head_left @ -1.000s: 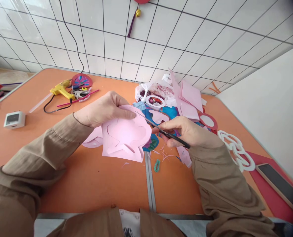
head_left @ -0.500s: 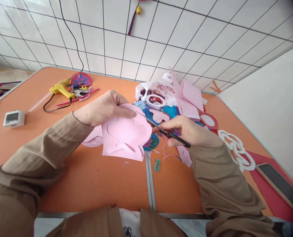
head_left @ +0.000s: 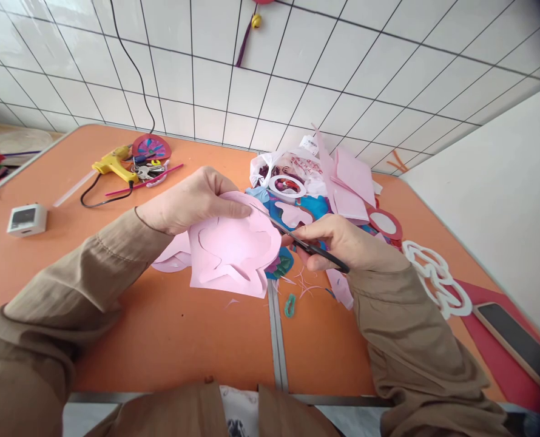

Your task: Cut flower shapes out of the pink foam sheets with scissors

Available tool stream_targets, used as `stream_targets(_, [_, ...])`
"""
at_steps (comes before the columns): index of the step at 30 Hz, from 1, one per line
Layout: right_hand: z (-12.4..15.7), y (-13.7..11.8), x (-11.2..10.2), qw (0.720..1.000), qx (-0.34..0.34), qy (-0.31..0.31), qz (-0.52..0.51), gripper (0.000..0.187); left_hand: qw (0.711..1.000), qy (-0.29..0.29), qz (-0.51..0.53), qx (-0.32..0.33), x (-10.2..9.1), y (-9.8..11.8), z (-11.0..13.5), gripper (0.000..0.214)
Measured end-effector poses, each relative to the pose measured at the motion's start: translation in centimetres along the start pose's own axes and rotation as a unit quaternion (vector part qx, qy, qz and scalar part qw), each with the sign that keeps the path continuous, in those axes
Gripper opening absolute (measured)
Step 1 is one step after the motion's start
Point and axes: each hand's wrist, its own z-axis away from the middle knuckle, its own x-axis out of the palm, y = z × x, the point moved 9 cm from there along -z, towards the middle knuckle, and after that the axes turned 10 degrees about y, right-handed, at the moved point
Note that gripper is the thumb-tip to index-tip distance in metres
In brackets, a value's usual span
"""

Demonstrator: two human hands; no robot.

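My left hand [head_left: 201, 197] pinches the top edge of a pink paper sheet [head_left: 233, 243], thumb on the front face. The sheet has a curvy outline cut along its right side and a loose shaped flap inside. Black-handled scissors [head_left: 313, 247] sit in my right hand [head_left: 336, 243], fingers closed round the handles. Their blades meet the paper's upper right edge, close to my left thumb. Below the scissors, thin pink paper strips [head_left: 304, 282] and a green clip [head_left: 290, 305] lie on the orange table [head_left: 183, 340].
A yellow glue gun [head_left: 113, 165], keys [head_left: 147, 172] and a white box [head_left: 27, 220] are at the left. Folded pink sheets [head_left: 352, 182] and a plastic bag [head_left: 297, 167] stand at the back. White cutouts [head_left: 434, 273] and a phone [head_left: 520, 340] lie at the right.
Almost nothing differs. The scissor handles and my right hand have shifted very slightly left, and the pink paper has moved a touch right; both holds are the same.
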Motion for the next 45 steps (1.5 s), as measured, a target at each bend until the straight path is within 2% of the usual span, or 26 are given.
stream_targets(29, [-0.07,0.36,-0.15,1.0,0.022,0.005,0.002,0.074,1.0,-0.008,-0.003,0.009,0.05,-0.04,-0.17,0.018])
stream_targets(35, [-0.05,0.14,-0.05,1.0,0.027,0.004,-0.012,0.069,1.0,-0.008,-0.004,0.002,0.07,0.02,0.0,0.018])
stream_targets(39, [-0.05,0.08,-0.01,0.999,0.041,0.009,-0.022,0.072,1.0,-0.011,0.01,-0.008,0.19,0.09,0.09,0.016])
stream_targets(45, [-0.15,0.16,-0.05,0.999,0.042,0.021,-0.016,0.066,1.0,0.0,0.005,0.007,-0.03,0.4,0.06,0.021])
